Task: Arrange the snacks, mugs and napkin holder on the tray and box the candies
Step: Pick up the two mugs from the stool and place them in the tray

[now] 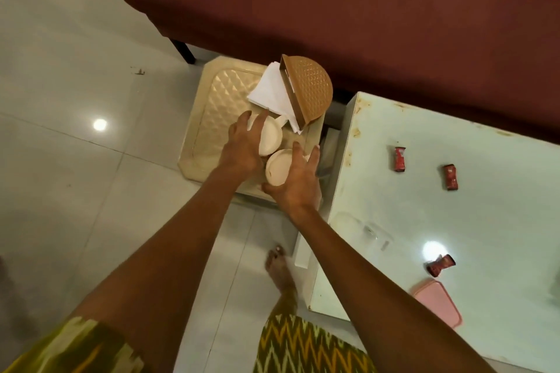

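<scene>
A beige quilted tray (218, 106) sits low, left of the table. A brown half-round napkin holder (309, 88) with white napkins (269, 91) stands at its far right. Two cream mugs rest on the tray: my left hand (242, 145) wraps the farther mug (271, 136), my right hand (298, 182) cups the nearer mug (280, 168). Three red wrapped candies lie on the table: one (400, 159), another (450, 177), a third (441, 265). A pink lid (438, 306) lies near the table's front, and a clear box (363, 227) is faintly visible.
A pale green glass-topped table (454, 212) fills the right. A maroon sofa (333, 3) spans the back, one dark leg by the tray. White tiled floor (60, 160) is on the left. My bare foot (280, 269) stands beside the table's edge.
</scene>
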